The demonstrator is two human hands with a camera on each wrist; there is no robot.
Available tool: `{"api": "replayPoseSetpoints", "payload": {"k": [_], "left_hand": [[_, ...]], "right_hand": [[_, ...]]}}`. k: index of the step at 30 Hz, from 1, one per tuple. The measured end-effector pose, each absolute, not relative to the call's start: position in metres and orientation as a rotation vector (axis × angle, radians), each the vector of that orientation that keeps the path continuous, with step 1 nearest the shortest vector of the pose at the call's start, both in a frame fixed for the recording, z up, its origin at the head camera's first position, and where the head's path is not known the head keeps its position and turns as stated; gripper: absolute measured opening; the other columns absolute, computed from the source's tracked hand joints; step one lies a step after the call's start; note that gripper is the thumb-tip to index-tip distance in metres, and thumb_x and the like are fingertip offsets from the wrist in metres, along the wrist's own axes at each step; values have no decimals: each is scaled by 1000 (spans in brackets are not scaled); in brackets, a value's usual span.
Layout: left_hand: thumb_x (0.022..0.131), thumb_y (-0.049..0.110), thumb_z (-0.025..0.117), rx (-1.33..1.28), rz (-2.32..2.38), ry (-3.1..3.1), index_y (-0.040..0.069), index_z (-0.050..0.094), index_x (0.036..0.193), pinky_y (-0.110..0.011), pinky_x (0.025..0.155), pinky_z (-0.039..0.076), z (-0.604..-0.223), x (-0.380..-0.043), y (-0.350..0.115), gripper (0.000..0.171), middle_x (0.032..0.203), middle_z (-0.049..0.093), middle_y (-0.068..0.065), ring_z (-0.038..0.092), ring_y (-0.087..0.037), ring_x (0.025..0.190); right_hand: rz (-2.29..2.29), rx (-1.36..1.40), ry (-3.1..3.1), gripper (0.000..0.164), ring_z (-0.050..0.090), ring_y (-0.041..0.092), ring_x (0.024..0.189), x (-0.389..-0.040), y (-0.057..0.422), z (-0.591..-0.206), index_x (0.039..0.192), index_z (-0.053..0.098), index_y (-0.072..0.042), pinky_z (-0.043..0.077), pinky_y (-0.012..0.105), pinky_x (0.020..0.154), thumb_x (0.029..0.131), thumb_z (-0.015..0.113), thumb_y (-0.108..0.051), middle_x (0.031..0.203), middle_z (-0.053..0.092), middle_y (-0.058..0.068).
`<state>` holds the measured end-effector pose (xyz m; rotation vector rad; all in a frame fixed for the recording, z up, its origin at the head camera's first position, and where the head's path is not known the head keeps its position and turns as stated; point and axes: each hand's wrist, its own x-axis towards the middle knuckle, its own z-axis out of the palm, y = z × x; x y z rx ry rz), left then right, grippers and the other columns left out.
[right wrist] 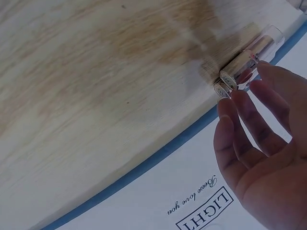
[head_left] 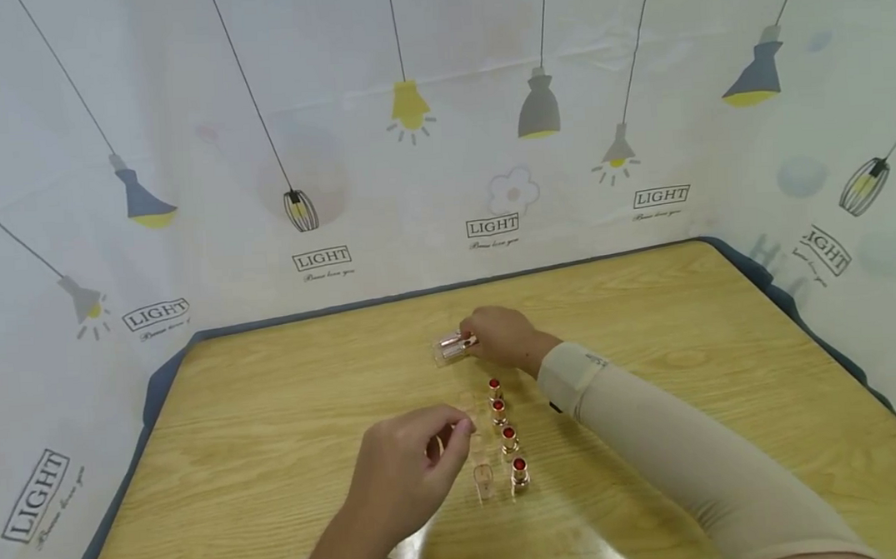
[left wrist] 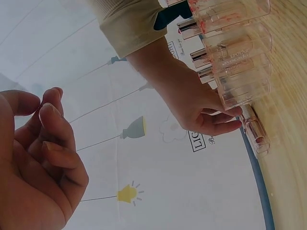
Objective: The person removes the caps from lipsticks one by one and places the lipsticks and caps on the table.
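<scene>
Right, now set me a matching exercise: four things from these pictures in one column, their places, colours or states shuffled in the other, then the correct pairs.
Things
1. Left hand
2. Right hand
3. Row of lipsticks
4. Table

Places, colours, states
A. Yellowish-brown, with wood grain
B. Standing upright, red tips showing
C. Fingers at the clear-capped tubes
D. Raised, holding nothing

Pairs
1-D
2-C
3-B
4-A
</scene>
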<state>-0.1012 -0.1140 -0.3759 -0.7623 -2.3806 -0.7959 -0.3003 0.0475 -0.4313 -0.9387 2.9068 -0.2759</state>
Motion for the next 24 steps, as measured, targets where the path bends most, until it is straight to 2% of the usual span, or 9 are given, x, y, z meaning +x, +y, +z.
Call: {"api": "replayPoseSetpoints", "payload": {"k": [8, 13, 18, 24], "left_hand": [[92, 15, 67, -762, -800, -2386, 18, 74, 83, -6, 52, 38, -375, -101, -114, 12, 68, 66, 14, 45, 11, 56], [92, 16, 67, -762, -794, -2390, 18, 74, 84, -6, 52, 38, -374, -101, -114, 11, 68, 66, 14, 44, 11, 55], [92, 17, 67, -755, -787, -2403, 18, 75, 84, -6, 52, 38, -373, -100, -114, 11, 68, 66, 14, 44, 12, 55], [92, 17, 68, -753, -781, -2409, 19, 74, 84, -6, 52, 37, -374, -100, -114, 11, 68, 66, 15, 44, 12, 55]], "right_hand": [[-255, -962, 2909, 11, 64, 17, 86, -300, 46, -429, 99, 74, -11, 55, 34, 73, 90, 75, -18, 97, 69, 3], [-226, -954, 2910, 10, 60, 16, 83, -299, 46, -430, 99, 71, -11, 53, 33, 69, 91, 74, -17, 95, 65, 3], [-192, -948, 2912, 9, 59, 16, 82, -299, 45, -433, 97, 68, -13, 52, 33, 70, 91, 73, -18, 94, 64, 1], [-233, -957, 2898, 9, 55, 15, 73, -301, 47, -437, 91, 64, -13, 46, 31, 64, 92, 72, -17, 81, 62, -1]]}}
